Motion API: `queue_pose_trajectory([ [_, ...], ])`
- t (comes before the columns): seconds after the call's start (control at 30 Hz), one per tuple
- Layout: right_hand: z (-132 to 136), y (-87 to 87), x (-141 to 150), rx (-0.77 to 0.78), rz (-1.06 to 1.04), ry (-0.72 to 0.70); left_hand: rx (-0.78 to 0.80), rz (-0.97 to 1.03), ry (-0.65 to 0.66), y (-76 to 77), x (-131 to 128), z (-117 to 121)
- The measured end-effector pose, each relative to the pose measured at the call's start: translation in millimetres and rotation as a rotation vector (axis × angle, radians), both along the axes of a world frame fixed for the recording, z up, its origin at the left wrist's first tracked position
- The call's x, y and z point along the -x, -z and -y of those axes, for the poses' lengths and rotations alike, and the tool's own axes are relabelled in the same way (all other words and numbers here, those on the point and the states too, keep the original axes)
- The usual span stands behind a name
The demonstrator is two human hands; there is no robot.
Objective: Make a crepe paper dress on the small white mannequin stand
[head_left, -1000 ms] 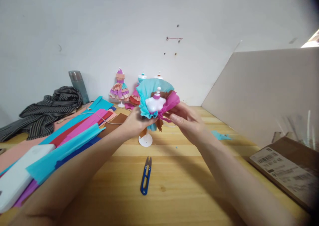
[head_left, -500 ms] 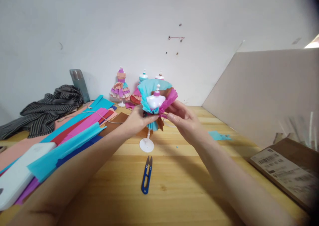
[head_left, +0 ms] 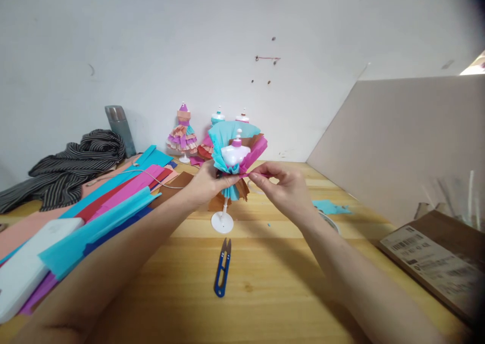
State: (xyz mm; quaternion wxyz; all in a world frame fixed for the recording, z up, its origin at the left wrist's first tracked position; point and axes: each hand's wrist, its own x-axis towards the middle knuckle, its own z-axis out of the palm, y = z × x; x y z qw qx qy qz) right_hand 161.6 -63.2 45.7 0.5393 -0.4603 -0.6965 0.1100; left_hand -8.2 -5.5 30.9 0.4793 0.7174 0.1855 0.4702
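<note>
A small white dress form (head_left: 234,155) stands upright on a round base, wrapped in gathered crepe paper (head_left: 235,130) in light blue, brown and magenta that flares around its shoulders. My left hand (head_left: 207,185) is closed around the form's waist, its thumb pressing the paper at the front; its other fingers are mostly hidden behind. At the right, my right hand (head_left: 282,186) pinches a thin magenta strip (head_left: 248,175) that runs to the waist. Blue thread snips (head_left: 222,268) lie in front of the base.
Crepe paper strips (head_left: 125,197), a white phone-like slab (head_left: 36,258), a striped cloth (head_left: 79,164) and a flask (head_left: 120,129) are at left. Several dressed forms (head_left: 183,129) stand by the wall. A cardboard package (head_left: 428,263) and blue scrap (head_left: 331,206) lie right.
My right hand has turned and shifted slightly right, drawing the magenta strip out sideways from the waist. My left hand keeps its hold. A pale ring shows behind my right wrist.
</note>
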Motion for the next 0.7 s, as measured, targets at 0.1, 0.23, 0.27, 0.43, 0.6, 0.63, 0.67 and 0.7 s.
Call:
queue_pose_trajectory([
  [0.1, -6.2, 2.1, -0.8, 0.012, -0.072, -0.049, 0.014, -0.007, 0.038, 1.8, -0.6, -0.3],
  [0.23, -14.4, 6.2, -1.0, 0.052, -0.169, -0.093, 0.045, 0.005, 0.032, 2.3, -0.8, -0.8],
  [0.27, -15.4, 7.1, -1.0, 0.06, -0.18, -0.103, 0.053, 0.011, 0.031, 2.1, -0.9, -0.7],
  [0.43, -17.1, 9.0, -0.2, 0.064, -0.209, -0.128, 0.036, 0.019, 0.039, 2.1, -1.7, 1.3],
  [0.6, -19.1, 9.4, 2.0, 0.095, -0.289, -0.173, 0.024, 0.002, 0.059, 3.7, -2.0, 3.2],
  [0.63, -19.5, 9.7, 2.6, 0.102, -0.304, -0.173, 0.02, 0.004, 0.056, 4.1, -2.2, 3.3],
  [0.67, -19.8, 10.0, 3.2, 0.11, -0.317, -0.173, 0.018, 0.004, 0.051, 4.4, -2.4, 3.3],
  [0.7, -20.2, 10.6, 4.0, 0.118, -0.326, -0.174, 0.014, 0.007, 0.046, 4.6, -2.7, 3.3],
])
